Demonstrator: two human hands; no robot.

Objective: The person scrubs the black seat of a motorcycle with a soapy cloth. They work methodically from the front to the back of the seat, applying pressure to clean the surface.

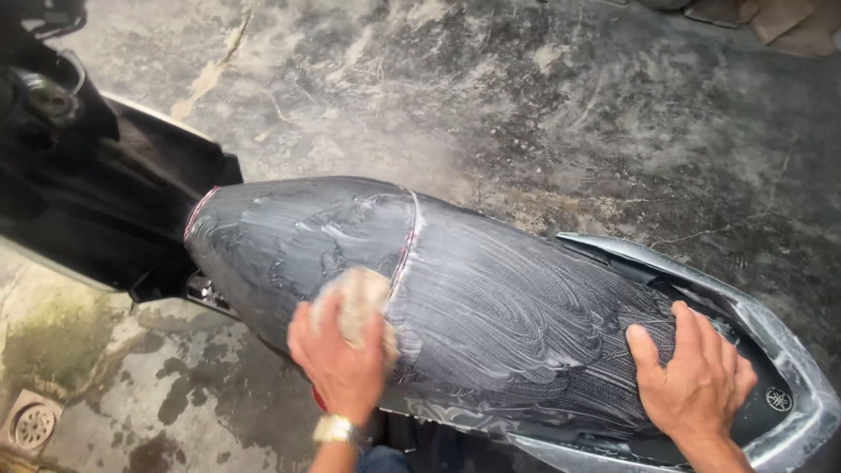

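A black scooter seat (491, 298) covered in soapy swirl marks runs from the left toward the lower right. My left hand (337, 355), a gold watch on its wrist, presses a pale sponge (359, 298) against the near side of the seat by the red stitched seam. My right hand (696, 372) lies flat with fingers spread on the rear end of the seat, beside the grey grab rail (788, 350).
The scooter's black front body and footwell (96, 193) fill the left side. Wet stained concrete floor (569, 105) lies all around. A round floor drain (33, 425) sits at the lower left corner. Some flat scraps (771, 17) lie at the top right.
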